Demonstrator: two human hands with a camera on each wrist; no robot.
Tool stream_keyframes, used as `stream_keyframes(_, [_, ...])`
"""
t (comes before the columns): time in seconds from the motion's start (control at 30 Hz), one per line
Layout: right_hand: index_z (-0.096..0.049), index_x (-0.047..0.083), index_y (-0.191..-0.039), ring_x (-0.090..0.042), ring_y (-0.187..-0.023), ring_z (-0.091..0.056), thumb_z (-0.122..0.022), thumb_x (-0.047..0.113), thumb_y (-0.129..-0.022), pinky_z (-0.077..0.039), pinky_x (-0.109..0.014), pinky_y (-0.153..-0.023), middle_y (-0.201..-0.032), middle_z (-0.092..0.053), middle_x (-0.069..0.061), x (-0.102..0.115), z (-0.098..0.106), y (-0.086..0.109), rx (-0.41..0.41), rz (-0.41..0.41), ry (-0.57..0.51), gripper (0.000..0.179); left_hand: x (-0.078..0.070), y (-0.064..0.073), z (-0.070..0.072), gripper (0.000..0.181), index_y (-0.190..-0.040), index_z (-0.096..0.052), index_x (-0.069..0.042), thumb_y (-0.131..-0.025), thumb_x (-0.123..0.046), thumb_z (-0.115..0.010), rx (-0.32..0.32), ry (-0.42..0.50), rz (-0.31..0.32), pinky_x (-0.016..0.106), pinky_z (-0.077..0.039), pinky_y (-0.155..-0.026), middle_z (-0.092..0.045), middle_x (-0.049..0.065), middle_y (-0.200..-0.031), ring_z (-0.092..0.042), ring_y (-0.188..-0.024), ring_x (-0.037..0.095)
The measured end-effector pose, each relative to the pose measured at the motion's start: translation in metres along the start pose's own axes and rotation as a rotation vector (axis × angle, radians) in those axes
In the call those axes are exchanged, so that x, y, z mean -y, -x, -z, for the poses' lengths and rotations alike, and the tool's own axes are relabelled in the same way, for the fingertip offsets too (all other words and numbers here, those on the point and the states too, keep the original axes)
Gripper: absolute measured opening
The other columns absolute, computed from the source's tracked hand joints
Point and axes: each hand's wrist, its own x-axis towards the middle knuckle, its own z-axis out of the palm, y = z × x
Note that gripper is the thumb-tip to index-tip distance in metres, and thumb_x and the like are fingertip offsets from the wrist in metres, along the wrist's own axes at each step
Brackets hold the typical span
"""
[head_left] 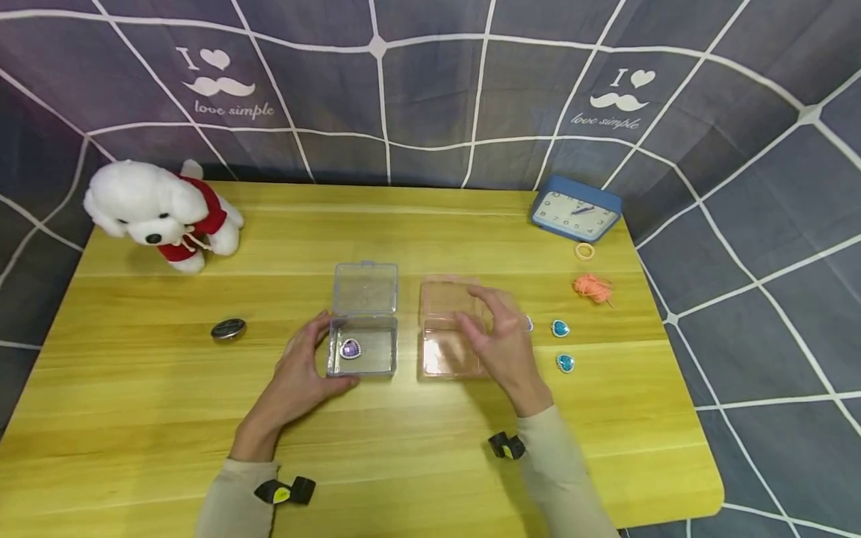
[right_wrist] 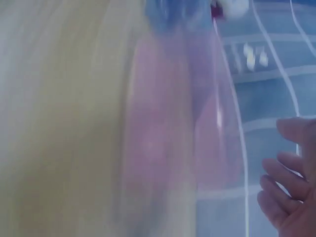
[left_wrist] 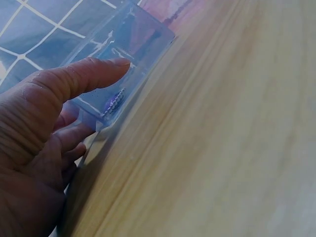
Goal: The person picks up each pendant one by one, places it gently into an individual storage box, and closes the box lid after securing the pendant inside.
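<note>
My left hand (head_left: pixel 299 377) holds a clear bluish plastic box (head_left: pixel 363 372) at its left side, thumb along the front wall and fingers around the far left. Its lid (head_left: pixel 366 289) is hinged open to the back. Inside lies a purple heart-shaped gem (head_left: pixel 350 349) with a beaded silver rim. In the left wrist view the thumb presses the clear box (left_wrist: pixel 143 54). Above a pink see-through box (head_left: pixel 447 355), lid also open, hovers my right hand (head_left: pixel 503 347), fingers loosely bent with nothing between them. The right wrist view shows that hand (right_wrist: pixel 294 182) apart from the blurred pink box (right_wrist: pixel 158 123).
Two blue heart gems (head_left: pixel 560 329) lie right of my right hand, another gem (head_left: pixel 529 323) partly hidden behind it. Orange yarn (head_left: pixel 593 288), a small ring (head_left: pixel 584 252) and a blue clock (head_left: pixel 577 209) are farther back. A plush dog (head_left: pixel 161 209) and dark oval object (head_left: pixel 229 329) are left.
</note>
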Motion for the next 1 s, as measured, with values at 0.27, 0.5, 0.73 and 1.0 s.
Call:
stream_keyframes(0.27, [-0.068,-0.005,-0.127,-0.044,-0.121,-0.063,-0.087,0.01,-0.087,-0.051,-0.059,-0.104,-0.125,-0.072,-0.023,-0.057,0.039,0.024,-0.083,-0.178,0.097,0.047,-0.001,-0.002,0.0,0.108,-0.161,-0.037,-0.018,-0.073,-0.036,-0.097,0.007,0.002,0.002,0.077,-0.017,-0.12,-0.031,0.017,-0.171,-0.023,-0.156,0.045])
stream_keyframes(0.5, [-0.062,-0.01,-0.134,-0.045,-0.132,-0.053,-0.089,0.013,-0.084,-0.042,-0.059,-0.114,-0.134,-0.065,-0.027,-0.08,0.052,0.041,0.01,-0.258,0.148,0.062,-0.001,-0.001,-0.001,0.107,-0.161,-0.037,-0.017,-0.074,-0.035,-0.097,0.006,0.012,0.002,0.077,-0.018,-0.119,-0.029,0.019,-0.171,-0.024,-0.155,0.047])
stream_keyframes(0.73, [-0.055,-0.011,-0.143,-0.047,-0.141,-0.046,-0.092,0.02,-0.082,-0.035,-0.061,-0.12,-0.142,-0.058,-0.031,-0.09,0.055,0.045,0.083,-0.303,0.16,0.077,0.001,0.0,0.0,0.106,-0.16,-0.038,-0.017,-0.074,-0.034,-0.097,0.004,0.021,0.011,0.078,-0.018,-0.118,-0.028,0.02,-0.171,-0.024,-0.155,0.047])
stream_keyframes(1.0, [-0.052,-0.011,-0.145,-0.049,-0.146,-0.039,-0.09,0.023,-0.085,-0.03,-0.063,-0.123,-0.149,-0.051,-0.035,-0.098,0.052,0.047,0.148,-0.354,0.191,0.078,0.0,-0.001,0.0,0.108,-0.16,-0.036,-0.014,-0.073,-0.033,-0.097,0.008,0.007,0.006,0.077,-0.018,-0.119,-0.029,0.023,-0.17,-0.024,-0.155,0.048])
